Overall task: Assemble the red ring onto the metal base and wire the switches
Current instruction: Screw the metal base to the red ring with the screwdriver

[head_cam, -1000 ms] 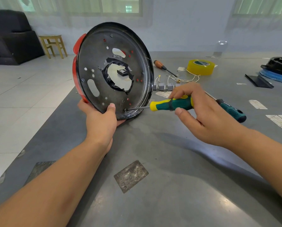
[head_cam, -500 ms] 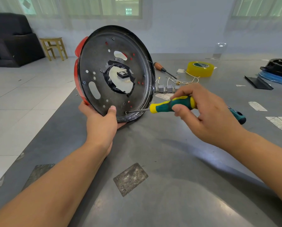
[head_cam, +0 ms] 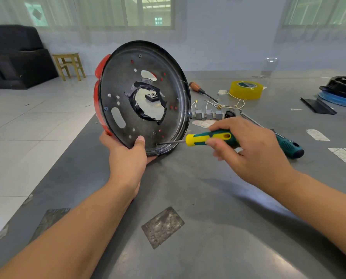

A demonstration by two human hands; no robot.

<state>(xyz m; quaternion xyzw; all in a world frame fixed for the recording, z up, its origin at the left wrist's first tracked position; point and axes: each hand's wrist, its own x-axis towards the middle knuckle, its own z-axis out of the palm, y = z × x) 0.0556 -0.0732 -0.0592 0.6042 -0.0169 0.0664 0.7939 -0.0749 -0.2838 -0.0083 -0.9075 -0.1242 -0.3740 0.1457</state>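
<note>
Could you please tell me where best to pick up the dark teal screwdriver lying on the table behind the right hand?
Grip the spare screwdriver by its thick ribbed handle, coming from above: it lies flat, butt toward the near right, shaft running away behind the right hand.

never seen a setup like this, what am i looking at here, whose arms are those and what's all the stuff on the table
There is no machine here: the camera is worn on a person's head and looks down at their own arms. The left hand holds a round metal base upright on the grey table, with a red ring behind it. The right hand has its grip on a green and yellow screwdriver, tip at a screw near the base's lower edge. Behind lie grey switches with wires, yellow tape and two more screwdrivers.
</note>
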